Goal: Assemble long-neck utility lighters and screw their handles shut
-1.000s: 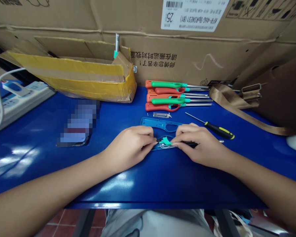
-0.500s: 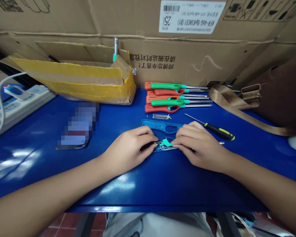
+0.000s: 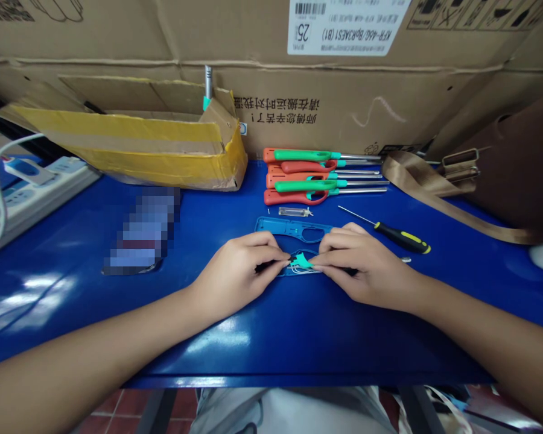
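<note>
My left hand (image 3: pixel 239 270) is closed in a pinch on a small black part (image 3: pixel 293 259) at the left end of a teal trigger (image 3: pixel 303 261). The fingertips of my right hand (image 3: pixel 371 265) pinch the trigger's right side. White wires (image 3: pixel 301 270) loop just below it. Underneath lies one blue lighter handle half (image 3: pixel 286 273), mostly covered by my fingers. The other blue handle half (image 3: pixel 278 226), with its inner side up, lies just behind my hands. Past that is a small clear fuel tank (image 3: pixel 293 211).
Several long-necked lighters (image 3: pixel 301 185) lie in a stack at the back. A black-and-yellow screwdriver (image 3: pixel 402 237) is on the right, near a brown strap (image 3: pixel 452 211). To the left are a phone (image 3: pixel 142 232), a taped cardboard box (image 3: pixel 163 160) and a power strip (image 3: pixel 40 196).
Both hands stay at the blue handle half, with only slight finger movement around the teal trigger. The whole view has shifted a little.
</note>
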Demonstrator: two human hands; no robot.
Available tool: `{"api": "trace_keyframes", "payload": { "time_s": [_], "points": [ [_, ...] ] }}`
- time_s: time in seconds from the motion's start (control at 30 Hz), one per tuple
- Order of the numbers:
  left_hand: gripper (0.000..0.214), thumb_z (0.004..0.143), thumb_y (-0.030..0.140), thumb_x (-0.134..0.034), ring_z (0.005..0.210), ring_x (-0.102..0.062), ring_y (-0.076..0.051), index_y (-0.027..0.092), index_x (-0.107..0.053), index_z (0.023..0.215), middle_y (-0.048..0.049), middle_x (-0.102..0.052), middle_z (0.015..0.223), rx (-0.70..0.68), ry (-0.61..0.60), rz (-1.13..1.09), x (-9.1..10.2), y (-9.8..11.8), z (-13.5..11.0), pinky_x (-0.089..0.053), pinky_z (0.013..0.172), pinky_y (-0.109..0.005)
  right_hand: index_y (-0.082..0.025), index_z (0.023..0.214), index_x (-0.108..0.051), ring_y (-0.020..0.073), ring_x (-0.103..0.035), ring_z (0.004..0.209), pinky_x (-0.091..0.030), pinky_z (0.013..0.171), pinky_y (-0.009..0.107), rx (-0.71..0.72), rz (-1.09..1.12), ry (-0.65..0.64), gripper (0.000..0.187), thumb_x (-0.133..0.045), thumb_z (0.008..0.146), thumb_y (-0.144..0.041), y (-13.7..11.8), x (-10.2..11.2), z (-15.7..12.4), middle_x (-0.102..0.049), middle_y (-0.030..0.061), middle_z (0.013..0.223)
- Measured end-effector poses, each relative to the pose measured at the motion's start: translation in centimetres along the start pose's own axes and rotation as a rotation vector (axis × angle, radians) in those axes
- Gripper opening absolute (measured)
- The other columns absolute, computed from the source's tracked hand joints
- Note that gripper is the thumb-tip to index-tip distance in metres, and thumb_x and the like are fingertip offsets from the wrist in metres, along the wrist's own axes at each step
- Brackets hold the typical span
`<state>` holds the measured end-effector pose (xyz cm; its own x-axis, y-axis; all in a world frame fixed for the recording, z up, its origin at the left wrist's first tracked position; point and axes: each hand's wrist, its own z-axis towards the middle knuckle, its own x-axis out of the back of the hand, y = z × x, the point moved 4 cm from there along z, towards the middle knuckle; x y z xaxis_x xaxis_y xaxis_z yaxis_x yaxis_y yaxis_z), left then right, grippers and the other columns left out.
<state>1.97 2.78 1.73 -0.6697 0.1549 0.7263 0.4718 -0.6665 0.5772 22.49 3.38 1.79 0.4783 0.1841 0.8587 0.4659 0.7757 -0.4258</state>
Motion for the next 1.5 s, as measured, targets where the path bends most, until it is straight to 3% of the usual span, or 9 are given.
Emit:
{"api": "trace_keyframes", "payload": {
  "time_s": [0.3, 0.47, 0.73, 0.97, 1.23, 1.37, 1.5],
  "points": [
    [0.021, 0.101, 0.018, -0.058, 0.076, -0.066, -0.017, 0.012, -0.078, 0.098, -0.0053, -0.071, 0.085, -0.174, -0.010, 0.309, -0.1, 1.1, -0.5, -0.054, 0.067, -0.029, -0.018, 0.090, -0.073, 0.0164, -0.053, 0.080, -0.033, 0.077, 0.036, 0.026, -0.038, 0.021, 0.018, -0.058, 0.100, -0.019, -0.5, 0.4, -0.1, -0.064, 0.0030, 0.085],
    [0.023, 0.102, 0.018, -0.056, 0.071, -0.062, -0.019, 0.013, -0.077, 0.093, -0.0047, -0.070, 0.081, -0.187, -0.044, 0.488, -0.3, 1.9, -0.6, -0.051, 0.063, -0.032, -0.018, 0.087, -0.071, 0.0149, -0.053, 0.077, -0.034, 0.077, 0.035, 0.034, 0.014, 0.048, 0.015, -0.060, 0.098, -0.018, -0.4, 0.1, 0.0, -0.062, 0.0018, 0.082],
    [0.026, 0.099, 0.026, -0.058, 0.080, -0.062, -0.021, 0.011, -0.077, 0.108, -0.0070, -0.067, 0.089, -0.118, -0.130, 0.403, 0.0, 2.5, -0.6, -0.054, 0.070, -0.036, -0.019, 0.086, -0.072, 0.0159, -0.055, 0.078, -0.034, 0.077, 0.037, 0.047, -0.037, 0.011, 0.019, -0.058, 0.099, -0.020, -0.6, 0.1, -0.2, -0.066, 0.0029, 0.086],
    [0.024, 0.099, 0.026, -0.060, 0.087, -0.062, -0.025, 0.013, -0.076, 0.112, -0.0080, -0.068, 0.095, -0.136, -0.165, 0.486, -0.2, 2.6, -0.8, -0.053, 0.070, -0.039, -0.022, 0.088, -0.073, 0.0160, -0.059, 0.085, -0.034, 0.081, 0.036, -0.118, 0.055, -0.069, 0.018, -0.060, 0.100, -0.024, 0.0, 0.0, 0.0, -0.069, 0.0007, 0.091],
    [0.021, 0.098, 0.025, -0.065, 0.089, -0.065, -0.025, 0.013, -0.075, 0.112, -0.0083, -0.071, 0.101, -0.104, -0.160, 0.526, -0.5, 3.0, -1.0, -0.056, 0.074, -0.038, -0.022, 0.094, -0.073, 0.0154, -0.063, 0.088, -0.036, 0.083, 0.036, -0.147, 0.094, -0.015, 0.012, -0.062, 0.098, -0.024, -0.2, 0.2, 0.1, -0.070, -0.0003, 0.091],
    [0.020, 0.098, 0.024, -0.065, 0.085, -0.066, -0.025, 0.013, -0.075, 0.111, -0.0068, -0.072, 0.095, -0.122, -0.154, 0.580, -0.7, 3.1, -0.9, -0.053, 0.067, -0.037, -0.025, 0.098, -0.074, 0.0177, -0.063, 0.090, -0.038, 0.084, 0.037, -0.172, 0.064, -0.021, 0.006, -0.069, 0.094, -0.028, 0.1, 0.1, 0.1, -0.071, 0.0002, 0.095],
    [0.022, 0.098, 0.027, -0.064, 0.084, -0.065, -0.024, 0.014, -0.076, 0.111, -0.0063, -0.071, 0.092, -0.123, -0.130, 0.571, -0.5, 2.7, -0.8, -0.052, 0.065, -0.038, -0.022, 0.091, -0.072, 0.0174, -0.063, 0.085, -0.043, 0.080, 0.035, -0.220, 0.105, 0.046, 0.011, -0.065, 0.097, -0.028, 0.5, 0.6, 0.3, -0.069, 0.0021, 0.089]
  ]
}}
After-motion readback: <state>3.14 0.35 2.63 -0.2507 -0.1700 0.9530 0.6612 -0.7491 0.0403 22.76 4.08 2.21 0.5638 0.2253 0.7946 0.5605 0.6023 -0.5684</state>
